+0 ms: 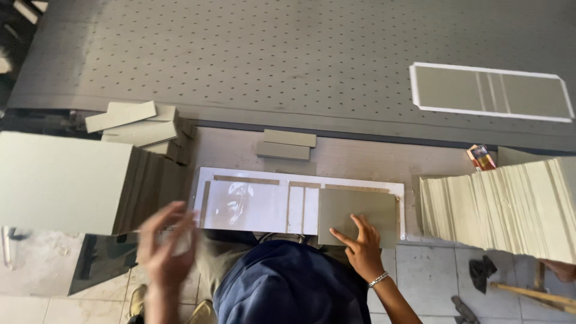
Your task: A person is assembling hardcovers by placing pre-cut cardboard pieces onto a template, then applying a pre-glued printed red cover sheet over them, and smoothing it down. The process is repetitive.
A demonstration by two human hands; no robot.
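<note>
Pressing a grey board (358,217) down on the right end of the white sheet (252,204), right hand (362,249) fingers spread flat; left hand (167,249) blurring, grip unclear, nearing the sheet's left end. Likely needing another board aligned leftward.

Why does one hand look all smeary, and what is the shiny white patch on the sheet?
In the head view, the left hand is smeared by motion blur, while the right hand is sharp, flat on a grey board. Also in the head view, the glossy white sheet mirrors light as glare, and the edges of the picture bend a little.
</note>
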